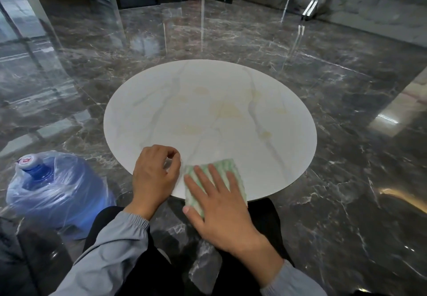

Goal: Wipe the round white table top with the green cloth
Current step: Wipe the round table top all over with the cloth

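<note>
Could lose green cloth [223, 163] off near rim of desk [161, 92], overhanging, only pressed under flat, straight-fingered right grip [219, 203], left grip [153, 175] loosely curled, empty; could smear yellowish stains [227, 110] mid-desk.

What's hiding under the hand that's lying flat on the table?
The green cloth lies under the right hand, on the near edge of the white table top. The cloth's middle, and the table beneath it, are covered.
</note>
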A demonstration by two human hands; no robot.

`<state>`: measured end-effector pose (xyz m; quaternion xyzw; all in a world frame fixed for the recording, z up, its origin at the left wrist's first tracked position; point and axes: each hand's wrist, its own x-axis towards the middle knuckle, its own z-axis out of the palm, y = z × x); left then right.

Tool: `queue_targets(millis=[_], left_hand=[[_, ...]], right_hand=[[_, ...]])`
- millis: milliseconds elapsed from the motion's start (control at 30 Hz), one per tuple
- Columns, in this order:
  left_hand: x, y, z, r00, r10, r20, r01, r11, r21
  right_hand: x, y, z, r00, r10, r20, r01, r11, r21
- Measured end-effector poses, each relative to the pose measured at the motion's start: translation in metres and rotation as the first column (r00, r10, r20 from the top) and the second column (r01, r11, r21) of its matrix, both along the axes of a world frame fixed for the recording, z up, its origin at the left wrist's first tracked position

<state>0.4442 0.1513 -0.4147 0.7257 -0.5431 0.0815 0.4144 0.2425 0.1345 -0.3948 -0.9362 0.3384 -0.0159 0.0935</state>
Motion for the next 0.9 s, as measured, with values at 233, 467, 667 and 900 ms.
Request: queue_targets(millis=[233, 467, 667, 900], left_hand=[[0.001, -0.005, 0.001, 0.991, -0.088, 0.105, 0.083, 0.995, 0.046], [-0.002, -0.008, 0.016, 0.992, -0.045, -0.116, 0.046, 0.999, 0.003], [-0.013, -0.017, 0.012, 0.984, -0.173, 0.043, 0.170, 0.983, 0.063], [-0.028, -0.015, 0.002, 0.969, -0.211, 0.125, 0.199, 0.975, 0.103]], right_hand=[[-0.094, -0.108, 0.008, 0.914, -0.403, -0.045, 0.405, 0.914, 0.039], [-0.013, -0.082, 0.011, 0.988, -0.112, -0.103, 0.119, 0.991, 0.059], [-0.022, -0.111, 0.006, 0.999, -0.044, -0.023, 0.046, 0.997, 0.059], [-0.117, -0.224, 0.014, 0.832, -0.535, -0.149, 0.550, 0.830, 0.095]])
